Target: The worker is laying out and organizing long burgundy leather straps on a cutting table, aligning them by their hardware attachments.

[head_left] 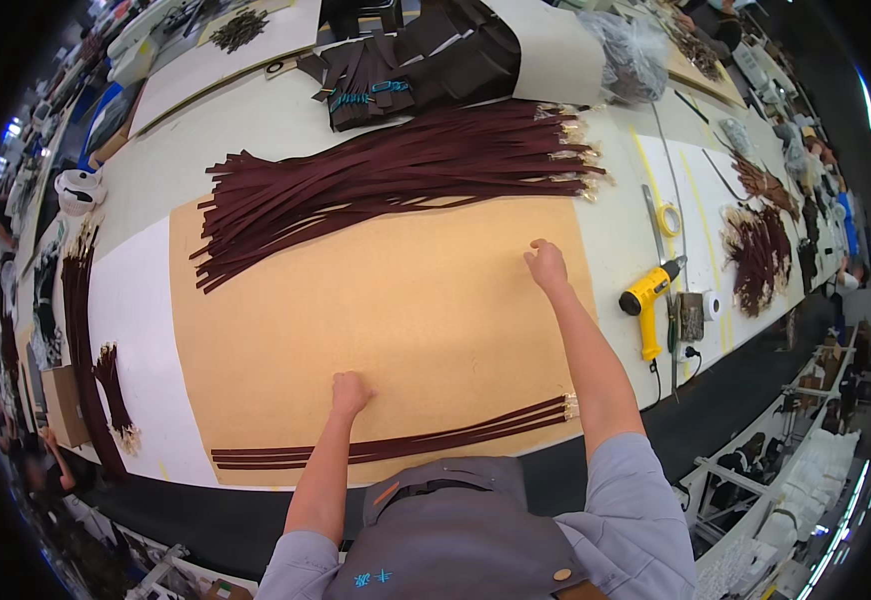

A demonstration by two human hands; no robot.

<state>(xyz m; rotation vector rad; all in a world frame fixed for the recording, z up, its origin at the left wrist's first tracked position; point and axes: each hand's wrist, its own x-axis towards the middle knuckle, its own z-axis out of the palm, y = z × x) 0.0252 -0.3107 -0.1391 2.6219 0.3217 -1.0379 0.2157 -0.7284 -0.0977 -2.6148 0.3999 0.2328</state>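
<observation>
Over the tan mat (406,330) I hold both hands apart. My left hand (353,395) is closed near the mat's front half, with no object showing in it. Farther up and to the right, my right hand (546,264) has its fingers curled in, also with nothing visible between them. A few dark red flat straps (406,441) lie side by side along the mat's near edge, in front of my left hand. Across the mat's far edge spreads a large pile of dark red straps (386,165), its pale, shiny ends toward the right.
Right of the mat lie a yellow heat gun (646,300), a yellow tape roll (669,220) and a metal ruler (653,210). More dark red straps (81,330) lie at the left. Dark brown pieces (436,60) and a clear plastic bag (628,60) are at the back.
</observation>
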